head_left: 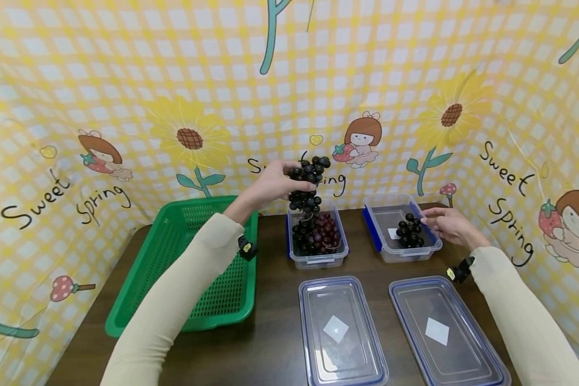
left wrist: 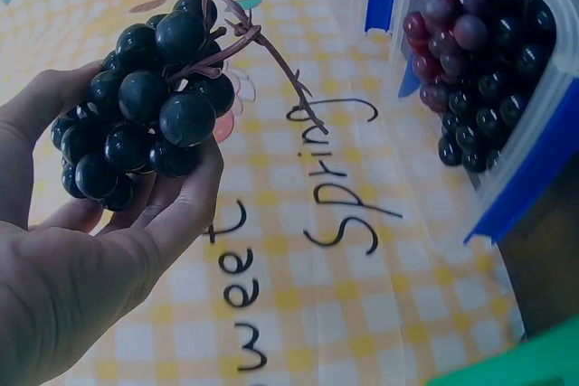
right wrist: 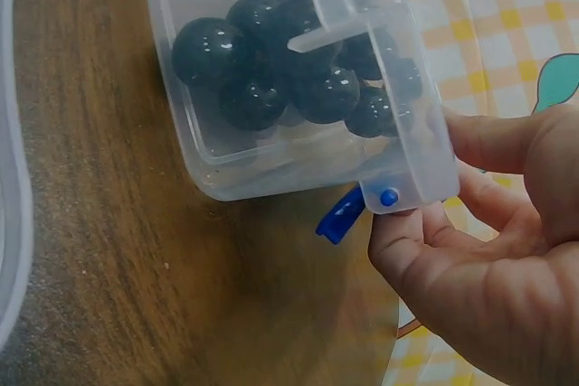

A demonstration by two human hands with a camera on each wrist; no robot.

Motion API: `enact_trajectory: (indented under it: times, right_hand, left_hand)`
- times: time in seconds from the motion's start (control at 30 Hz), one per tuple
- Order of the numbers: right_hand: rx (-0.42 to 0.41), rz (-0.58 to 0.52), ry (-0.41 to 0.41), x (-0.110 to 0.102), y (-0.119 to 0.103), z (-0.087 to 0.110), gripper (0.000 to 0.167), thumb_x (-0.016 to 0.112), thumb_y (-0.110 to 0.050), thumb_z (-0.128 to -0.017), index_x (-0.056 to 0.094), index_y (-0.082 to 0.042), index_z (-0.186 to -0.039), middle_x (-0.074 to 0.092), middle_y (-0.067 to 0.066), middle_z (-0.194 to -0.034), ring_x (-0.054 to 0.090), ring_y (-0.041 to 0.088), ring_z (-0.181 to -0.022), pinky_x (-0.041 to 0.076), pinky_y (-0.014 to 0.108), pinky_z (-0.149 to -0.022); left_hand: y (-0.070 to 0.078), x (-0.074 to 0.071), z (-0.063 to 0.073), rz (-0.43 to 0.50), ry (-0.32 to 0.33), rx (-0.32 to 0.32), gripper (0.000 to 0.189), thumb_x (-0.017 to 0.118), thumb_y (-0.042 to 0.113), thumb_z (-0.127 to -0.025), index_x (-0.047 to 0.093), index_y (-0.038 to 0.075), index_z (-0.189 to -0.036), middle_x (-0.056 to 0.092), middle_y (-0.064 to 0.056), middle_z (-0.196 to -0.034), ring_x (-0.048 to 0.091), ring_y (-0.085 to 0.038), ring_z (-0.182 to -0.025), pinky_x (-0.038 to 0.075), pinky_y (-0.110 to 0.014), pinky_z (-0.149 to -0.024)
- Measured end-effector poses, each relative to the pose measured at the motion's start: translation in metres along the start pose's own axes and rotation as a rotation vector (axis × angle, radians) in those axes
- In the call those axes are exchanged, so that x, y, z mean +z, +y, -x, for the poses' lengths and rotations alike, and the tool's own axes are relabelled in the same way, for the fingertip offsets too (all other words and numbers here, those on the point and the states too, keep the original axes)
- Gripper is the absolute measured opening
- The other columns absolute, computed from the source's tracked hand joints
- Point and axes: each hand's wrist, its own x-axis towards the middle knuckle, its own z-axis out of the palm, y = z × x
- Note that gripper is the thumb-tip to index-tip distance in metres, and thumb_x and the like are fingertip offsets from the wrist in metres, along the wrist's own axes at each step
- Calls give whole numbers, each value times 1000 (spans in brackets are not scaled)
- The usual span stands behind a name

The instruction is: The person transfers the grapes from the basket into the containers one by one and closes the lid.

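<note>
My left hand [head_left: 274, 185] holds a bunch of black grapes [left wrist: 145, 106] up in front of the cloth, above the middle clear box [head_left: 318, 261]. A bare brown stem sticks out of the bunch in the left wrist view. Inside that box, dark red grapes [head_left: 325, 233] lie beside black ones [left wrist: 488, 97]. At the right, my right hand [head_left: 451, 225] pinches the side of a second clear box [head_left: 388, 214], thumb at its rim and fingers near a blue latch [right wrist: 342, 214]. A small bunch of black grapes [head_left: 410, 233] sits in this box.
A green plastic basket [head_left: 254, 268] stands on the dark wooden table [head_left: 270, 343] at the left. Two clear lids [head_left: 362, 300] [head_left: 458, 332] with blue seals and white labels lie in front of the boxes. Yellow checked cloth [head_left: 289, 96] hangs behind.
</note>
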Motion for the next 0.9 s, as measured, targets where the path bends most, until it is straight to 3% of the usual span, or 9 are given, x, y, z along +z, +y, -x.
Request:
enact_trajectory:
  times: [0.17, 0.43, 0.53, 0.67, 0.77, 0.9]
  right_hand:
    - [-3, -23, -33, -2, 0, -2, 57, 53, -14, -110, 32, 8, -158, 55, -9, -93, 48, 3, -73, 43, 20, -62]
    - [42, -18, -119, -15, -2, -9, 65, 56, -15, -108, 24, 4, -163, 58, -9, -98, 53, 4, -75, 53, 25, -73]
    - [65, -23, -168, -19, -2, -13, 68, 58, -15, -108, 23, 4, -163, 62, -9, -100, 58, 5, -78, 57, 29, -77]
    - [82, -120, -218, -22, -1, -17, 65, 55, -14, -110, 24, 0, -165, 67, -9, -105, 66, 6, -87, 59, 31, -82]
    - [88, -199, -221, -23, -1, -19, 64, 54, -13, -110, 24, -3, -165, 69, -12, -107, 68, 5, -91, 59, 31, -83]
    - [81, -199, -224, -25, -2, -21, 68, 55, -15, -110, 19, -4, -167, 67, -14, -109, 67, 5, -93, 58, 32, -85]
  left_hand:
    - [7, 16, -14, 13, -21, -12, 78, 86, 39, -88, 51, 17, -154, 43, -11, -162, 63, -25, -106, 63, -39, -78]
    - [10, 45, -36, 122, -59, -9, 70, 86, 30, -88, 56, 12, -149, 45, -13, -159, 58, -32, -135, 62, -52, -96]
    - [9, 55, -40, 154, -77, -27, 68, 86, 29, -88, 58, 11, -147, 46, -14, -158, 55, -35, -139, 60, -55, -99]
    - [8, 65, -46, 184, -98, -58, 73, 85, 30, -89, 53, 12, -152, 43, -14, -160, 53, -35, -143, 58, -57, -104]
    - [9, 72, -51, 207, -106, -66, 77, 84, 30, -90, 48, 12, -156, 40, -15, -163, 51, -36, -145, 58, -57, -104]
    - [10, 81, -58, 219, -125, -77, 82, 84, 33, -90, 45, 13, -159, 40, -14, -166, 52, -38, -145, 61, -52, -100]
